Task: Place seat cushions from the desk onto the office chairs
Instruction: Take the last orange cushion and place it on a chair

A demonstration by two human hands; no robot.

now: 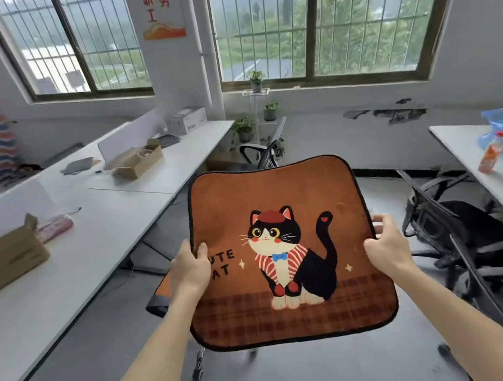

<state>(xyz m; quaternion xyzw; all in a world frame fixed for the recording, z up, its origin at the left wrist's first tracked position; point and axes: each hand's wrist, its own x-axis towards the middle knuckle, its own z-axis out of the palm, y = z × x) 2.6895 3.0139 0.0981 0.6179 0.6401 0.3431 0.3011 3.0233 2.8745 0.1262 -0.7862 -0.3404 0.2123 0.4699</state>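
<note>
The cat cushion [286, 250] was up in the air in the middle of the view, off the desk [61, 286], which ran along at 9 o'clock. The left hand [190, 270] held its edge at 9 o'clock, with the thumb on top by the words. The right hand [387, 243] held the edge at 3 o'clock, fingers curled round the rim. The picture side faced up.

Right under the cushion was an office chair [157, 305]. Only an armrest and some wheels peeked out, so the seat itself could not be seen. Another black chair [475, 237] stood at 3 o'clock, near the other table.

The step looked like setting the cushion down on the chair below. To do it well, both hands should hold on and bring it down flat, not tipped. The far edge at 12 o'clock should go toward the chair back, and the cat's feet toward the front. It should sit between the armrests, not on top of one. The chair had wheels, so a soft touch would stop it from rolling away. Then both hands could let go.
</note>
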